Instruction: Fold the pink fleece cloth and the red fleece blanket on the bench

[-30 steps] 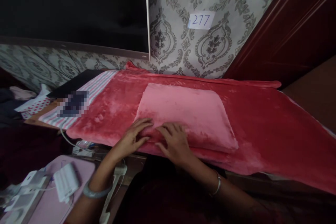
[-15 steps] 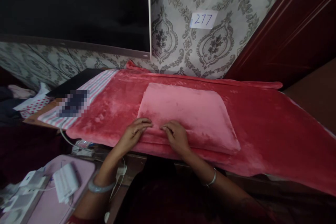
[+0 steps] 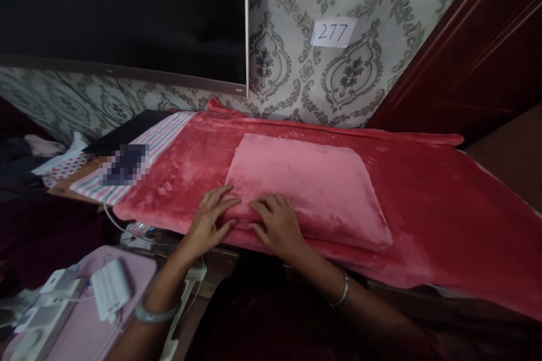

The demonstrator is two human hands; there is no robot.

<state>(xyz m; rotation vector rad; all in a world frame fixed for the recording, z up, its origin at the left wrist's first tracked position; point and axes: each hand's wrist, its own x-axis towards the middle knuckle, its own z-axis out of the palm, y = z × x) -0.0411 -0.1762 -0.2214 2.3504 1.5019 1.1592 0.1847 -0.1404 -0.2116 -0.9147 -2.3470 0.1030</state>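
Folded pink cloth (image 3: 313,180) lies ahead and to the right of the fingers, on the red blanket (image 3: 440,203) over the counter. Long axis runs roughly sideways, near edge under the fingers. Right hand (image 3: 282,231) is nearer its middle; left hand (image 3: 205,225) sits at its left end, near corner. Both sets of fingers spread, thumbs apart from them, right fingertips resting on the cloth. From here the near-left corner is partly covered by the hands, fold layers there hard to count. Left of the fingers, a blurred dark patch (image 3: 125,164), unreadable; far right, blanket cut off.
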